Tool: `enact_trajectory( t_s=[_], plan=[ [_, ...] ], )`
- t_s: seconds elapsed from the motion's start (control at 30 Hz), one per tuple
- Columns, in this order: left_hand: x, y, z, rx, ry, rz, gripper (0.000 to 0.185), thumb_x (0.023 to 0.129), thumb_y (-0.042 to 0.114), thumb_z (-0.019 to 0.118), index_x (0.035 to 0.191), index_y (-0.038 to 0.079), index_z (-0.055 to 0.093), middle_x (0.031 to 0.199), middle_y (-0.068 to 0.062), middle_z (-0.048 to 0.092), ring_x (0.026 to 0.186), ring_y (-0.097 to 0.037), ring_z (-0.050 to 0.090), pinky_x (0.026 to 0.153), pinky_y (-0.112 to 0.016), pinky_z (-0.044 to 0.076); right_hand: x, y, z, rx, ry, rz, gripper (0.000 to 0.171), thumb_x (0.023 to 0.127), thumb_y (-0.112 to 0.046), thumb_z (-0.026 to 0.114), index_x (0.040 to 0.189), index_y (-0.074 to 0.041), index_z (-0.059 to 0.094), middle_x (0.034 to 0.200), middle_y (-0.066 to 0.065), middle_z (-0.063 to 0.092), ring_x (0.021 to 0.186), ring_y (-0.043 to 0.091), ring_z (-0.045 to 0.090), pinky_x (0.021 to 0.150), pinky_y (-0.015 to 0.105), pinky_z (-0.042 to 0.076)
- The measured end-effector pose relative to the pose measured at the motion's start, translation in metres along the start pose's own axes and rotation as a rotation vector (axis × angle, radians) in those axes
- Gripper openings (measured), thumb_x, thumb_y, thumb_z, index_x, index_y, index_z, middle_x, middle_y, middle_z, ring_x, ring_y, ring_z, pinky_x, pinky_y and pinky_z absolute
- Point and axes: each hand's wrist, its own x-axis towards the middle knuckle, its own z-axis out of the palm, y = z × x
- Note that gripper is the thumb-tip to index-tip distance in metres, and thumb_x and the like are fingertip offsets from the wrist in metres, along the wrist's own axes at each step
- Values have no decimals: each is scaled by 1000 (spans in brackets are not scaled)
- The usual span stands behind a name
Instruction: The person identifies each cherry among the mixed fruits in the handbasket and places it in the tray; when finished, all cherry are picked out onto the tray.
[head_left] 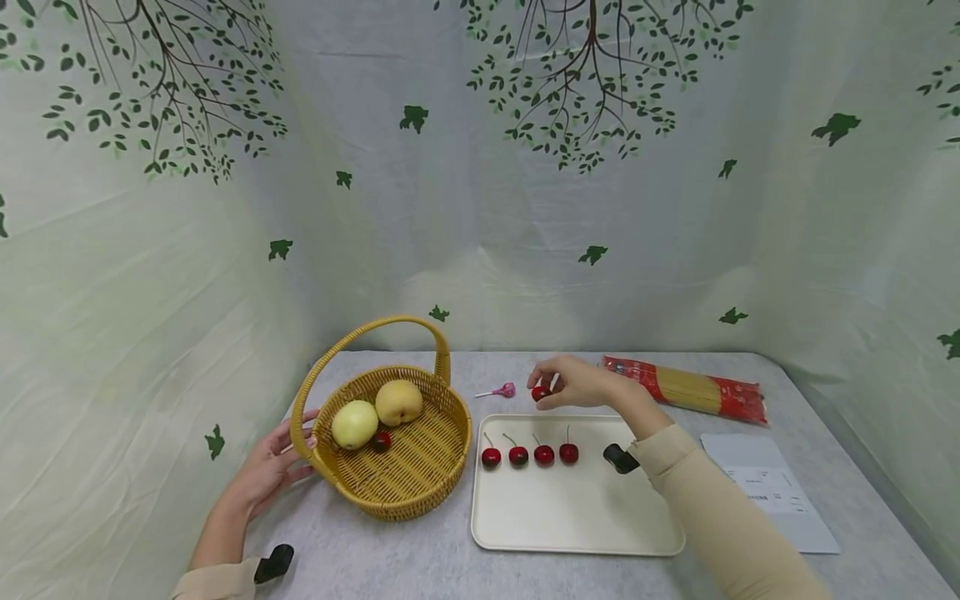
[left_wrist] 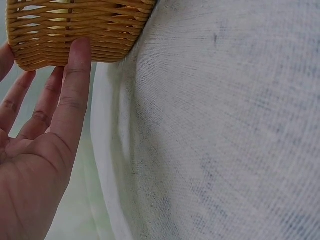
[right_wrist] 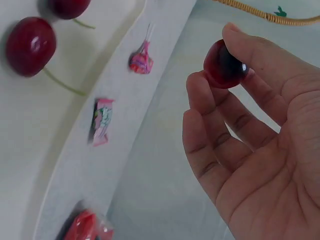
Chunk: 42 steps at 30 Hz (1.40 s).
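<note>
My right hand [head_left: 558, 387] hovers just past the far edge of the cream tray [head_left: 577, 525] and pinches a red cherry [head_left: 541, 392] between thumb and fingertips. The right wrist view shows that cherry [right_wrist: 225, 64] held at the tips of my right hand [right_wrist: 216, 57], stem hidden. Several stemmed cherries [head_left: 529, 454] lie in a row on the tray. My left hand [head_left: 273, 467] rests with straight fingers against the left side of a wicker basket [head_left: 420, 487]. In the left wrist view its fingers [left_wrist: 75, 85] touch the basket wall [left_wrist: 100, 30].
The basket holds two yellow-green fruits [head_left: 377, 412] and one cherry [head_left: 382, 440]. A pink lollipop [head_left: 501, 391] lies behind the tray. A packet of spaghetti [head_left: 686, 387] lies at the back right, and a printed sheet [head_left: 772, 492] to the tray's right. Cloth walls surround the table.
</note>
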Motion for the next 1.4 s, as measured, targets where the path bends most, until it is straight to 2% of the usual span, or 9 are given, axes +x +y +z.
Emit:
enact_trajectory(
  t_s=[0.13,0.43,0.8,1.03,1.4],
  plan=[
    [0,-1,0,7,-5,7,59,112,15,59,166,12,35,135,24,60,118,0,67,92,-33,63,-13,13,-1,-9,22,40,29,98,-21,81,125,-14,75,110,-1,73,96,15,65,86,29,60],
    [0,-3,0,-6,-2,14,57,111,13,59,165,13,38,135,23,60,118,0,67,91,-33,63,-41,37,5,0,95,123,27,92,-16,86,114,-12,72,106,4,69,92,17,65,80,28,60],
    [1,0,-1,1,6,6,59,112,14,59,166,13,35,135,20,59,118,0,65,91,-33,63,-60,60,28,23,86,246,33,88,-21,91,111,-14,68,97,2,65,91,19,58,79,31,54],
    [0,0,-1,4,0,13,59,112,13,58,166,12,35,133,22,61,117,-1,67,90,-32,64,-62,68,45,7,35,223,31,85,-22,93,101,-19,67,92,0,63,87,18,56,74,31,48],
    [2,-2,-2,-8,3,-3,57,112,12,58,165,15,37,134,22,59,115,-1,67,90,-32,64,-63,70,57,-9,32,252,35,81,-24,96,101,-19,67,93,0,63,88,18,56,76,34,50]
  ],
)
